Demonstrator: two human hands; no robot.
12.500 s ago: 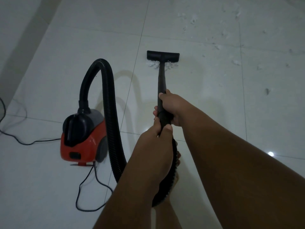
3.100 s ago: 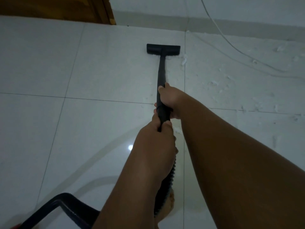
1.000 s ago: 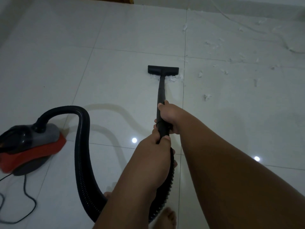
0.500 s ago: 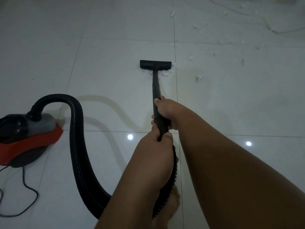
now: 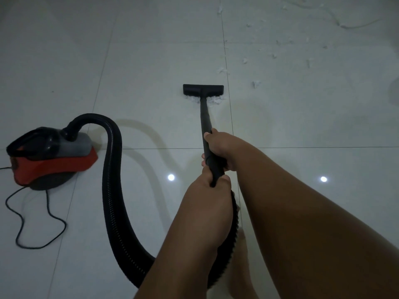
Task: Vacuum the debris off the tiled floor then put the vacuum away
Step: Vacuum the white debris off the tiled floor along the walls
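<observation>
Both hands grip the black vacuum wand (image 5: 204,119). My left hand (image 5: 210,197) holds its near end where the ribbed hose (image 5: 112,180) joins. My right hand (image 5: 222,147) wraps the wand just ahead of it. The flat black nozzle (image 5: 203,90) rests on the white tiled floor (image 5: 151,50), with a clump of white fluff (image 5: 216,101) gathered at its near edge. The red and black vacuum body (image 5: 51,156) sits on the floor at the left. More white debris (image 5: 256,84) lies scattered beyond and right of the nozzle.
The vacuum's black power cord (image 5: 38,223) loops over the tiles at the lower left. A thin pale cable (image 5: 354,25) lies at the far right top. My bare foot (image 5: 241,277) shows under my arms.
The view has shifted slightly; the vacuum body shows further right in the frame. The nozzle still sits on the fluff clump, and both hands keep their grip on the wand.
</observation>
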